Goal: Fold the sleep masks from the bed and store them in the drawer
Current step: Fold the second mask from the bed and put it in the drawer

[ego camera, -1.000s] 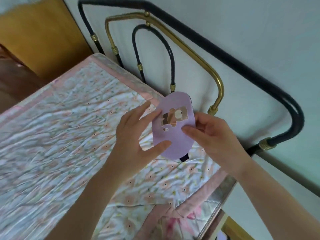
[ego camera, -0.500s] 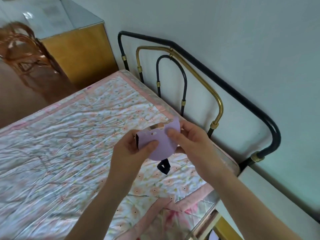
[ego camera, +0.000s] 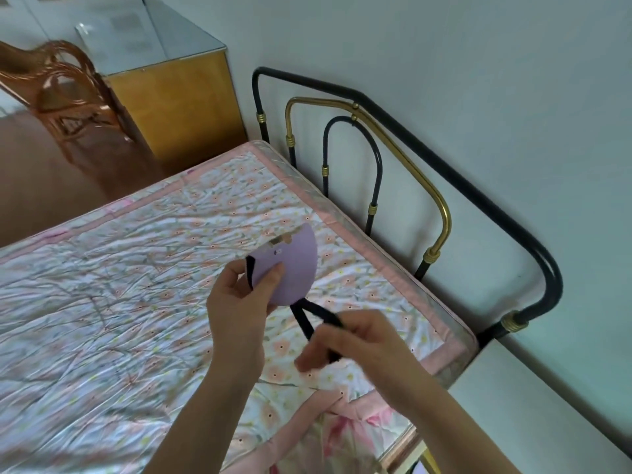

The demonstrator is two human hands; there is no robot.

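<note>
The right hand (ego camera: 345, 340) is motion-blurred, so its grip on the black elastic strap (ego camera: 307, 314) is unclear. The folded lilac fabric sleep mask (ego camera: 294, 268) hides its printed figure in the fold, and the left hand's thumb (ego camera: 272, 275) covers its near corner. The floral quilted bed (ego camera: 119, 285) is cut off by the left and bottom edges. The brown rattan chair (ego camera: 61, 94) is blurred and cropped at the left edge. Both forearms leave the picture at the bottom
</note>
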